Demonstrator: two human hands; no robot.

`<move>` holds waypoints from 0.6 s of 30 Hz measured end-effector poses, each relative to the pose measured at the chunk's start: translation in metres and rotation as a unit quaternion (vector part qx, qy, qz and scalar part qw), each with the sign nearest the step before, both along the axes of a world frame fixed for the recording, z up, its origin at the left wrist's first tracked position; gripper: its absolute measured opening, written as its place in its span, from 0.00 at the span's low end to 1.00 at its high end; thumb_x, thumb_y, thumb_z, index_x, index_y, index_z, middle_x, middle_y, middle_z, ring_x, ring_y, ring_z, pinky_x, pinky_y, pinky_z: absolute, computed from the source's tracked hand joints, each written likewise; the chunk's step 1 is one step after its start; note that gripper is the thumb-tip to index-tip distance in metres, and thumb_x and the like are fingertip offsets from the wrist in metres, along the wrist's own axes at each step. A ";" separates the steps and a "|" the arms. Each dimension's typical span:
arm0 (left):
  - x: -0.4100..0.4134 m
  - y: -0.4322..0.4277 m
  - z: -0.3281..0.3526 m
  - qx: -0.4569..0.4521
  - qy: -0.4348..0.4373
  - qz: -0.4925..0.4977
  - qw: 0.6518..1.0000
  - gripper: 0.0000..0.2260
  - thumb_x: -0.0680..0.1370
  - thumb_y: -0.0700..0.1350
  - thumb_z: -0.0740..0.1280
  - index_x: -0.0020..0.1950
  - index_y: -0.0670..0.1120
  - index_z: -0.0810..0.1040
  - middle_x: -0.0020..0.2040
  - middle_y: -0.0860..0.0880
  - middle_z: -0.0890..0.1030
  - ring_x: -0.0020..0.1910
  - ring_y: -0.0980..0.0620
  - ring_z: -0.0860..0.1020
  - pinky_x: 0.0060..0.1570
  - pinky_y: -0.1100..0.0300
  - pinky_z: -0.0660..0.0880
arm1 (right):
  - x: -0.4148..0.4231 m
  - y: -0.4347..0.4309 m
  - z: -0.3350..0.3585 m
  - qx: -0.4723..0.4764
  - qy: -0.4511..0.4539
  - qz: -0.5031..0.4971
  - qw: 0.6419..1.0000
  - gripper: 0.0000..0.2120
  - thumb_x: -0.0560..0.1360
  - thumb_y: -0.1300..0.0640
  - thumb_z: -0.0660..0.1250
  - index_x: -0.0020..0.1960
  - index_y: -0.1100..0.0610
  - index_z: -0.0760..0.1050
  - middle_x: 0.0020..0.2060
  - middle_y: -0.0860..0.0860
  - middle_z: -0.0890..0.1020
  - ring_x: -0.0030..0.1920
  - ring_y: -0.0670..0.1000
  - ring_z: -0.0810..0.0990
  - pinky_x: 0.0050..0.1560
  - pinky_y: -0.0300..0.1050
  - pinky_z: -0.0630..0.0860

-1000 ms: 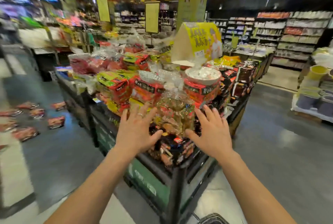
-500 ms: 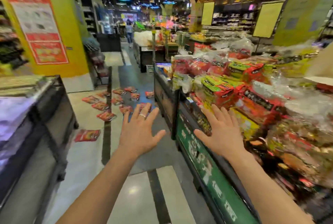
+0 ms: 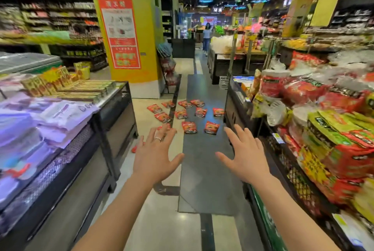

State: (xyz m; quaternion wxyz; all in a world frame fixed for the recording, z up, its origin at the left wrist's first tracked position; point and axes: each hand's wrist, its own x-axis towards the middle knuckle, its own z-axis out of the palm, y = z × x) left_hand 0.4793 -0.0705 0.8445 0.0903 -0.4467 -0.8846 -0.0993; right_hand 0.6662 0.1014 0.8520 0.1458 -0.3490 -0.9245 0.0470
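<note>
2 bare hands held out over a shop aisle, red plastic snack packets lying on the floor ahead.

The left hand and right hand hover palm-down side by side, apart from each other, holding nothing; their fingers are straight and spread. A silver ring sits on 1 left finger. The packets lie scattered flat beyond the fingertips, between a black mesh display stand piled with red and green bags on the right and a black stand of purple packs on the left.
</note>
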 end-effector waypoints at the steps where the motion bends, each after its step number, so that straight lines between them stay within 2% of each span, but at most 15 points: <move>1: -0.009 0.014 0.000 0.006 -0.007 0.011 1.000 0.36 0.73 0.69 0.49 0.80 0.59 0.53 0.83 0.52 0.53 0.81 0.45 0.51 0.76 0.41 0.51 | -0.013 0.019 0.001 -0.001 0.003 0.008 1.000 0.38 0.77 0.33 0.59 0.80 0.44 0.49 0.80 0.49 0.51 0.80 0.56 0.47 0.76 0.58 0.50; 5: -0.039 0.070 -0.002 -0.007 -0.015 0.053 0.998 0.37 0.73 0.71 0.46 0.81 0.60 0.52 0.83 0.52 0.51 0.81 0.45 0.50 0.76 0.43 0.50 | -0.057 0.093 0.006 -0.016 0.022 0.033 0.999 0.37 0.77 0.34 0.60 0.80 0.44 0.51 0.80 0.49 0.53 0.80 0.55 0.48 0.76 0.58 0.51; 8: -0.061 0.109 -0.002 -0.006 -0.010 0.076 0.997 0.38 0.72 0.72 0.43 0.80 0.60 0.52 0.83 0.53 0.52 0.81 0.46 0.49 0.76 0.43 0.50 | -0.094 0.136 0.005 -0.009 0.001 0.062 0.998 0.37 0.76 0.33 0.60 0.80 0.44 0.51 0.80 0.50 0.53 0.80 0.56 0.49 0.76 0.58 0.52; 9: -0.069 0.121 -0.003 -0.008 -0.012 0.081 0.997 0.37 0.72 0.71 0.45 0.80 0.60 0.52 0.83 0.53 0.52 0.81 0.46 0.48 0.76 0.43 0.50 | -0.106 0.147 0.004 -0.007 -0.006 0.072 0.997 0.38 0.75 0.32 0.58 0.80 0.44 0.52 0.80 0.50 0.53 0.80 0.56 0.49 0.76 0.58 0.52; 11: -0.085 0.142 -0.005 -0.019 -0.015 0.089 0.996 0.37 0.73 0.71 0.46 0.81 0.59 0.51 0.83 0.53 0.51 0.81 0.46 0.48 0.77 0.42 0.49 | -0.130 0.167 0.000 -0.006 -0.010 0.089 0.996 0.42 0.69 0.27 0.48 0.79 0.44 0.53 0.80 0.49 0.54 0.80 0.56 0.50 0.76 0.59 0.53; 13: -0.105 0.164 -0.006 -0.025 -0.014 0.098 0.995 0.37 0.73 0.70 0.47 0.81 0.59 0.51 0.83 0.53 0.51 0.81 0.46 0.48 0.78 0.42 0.49 | -0.156 0.188 -0.006 -0.012 -0.004 0.102 0.995 0.45 0.65 0.26 0.42 0.79 0.43 0.53 0.80 0.48 0.54 0.80 0.56 0.50 0.76 0.60 0.53; 18: -0.171 0.217 -0.019 -0.023 -0.016 0.108 0.994 0.38 0.72 0.71 0.43 0.81 0.59 0.53 0.83 0.52 0.52 0.81 0.45 0.49 0.77 0.41 0.47 | -0.230 0.240 -0.022 -0.027 0.002 0.118 0.993 0.42 0.68 0.29 0.50 0.79 0.43 0.54 0.80 0.50 0.56 0.80 0.57 0.51 0.76 0.60 0.52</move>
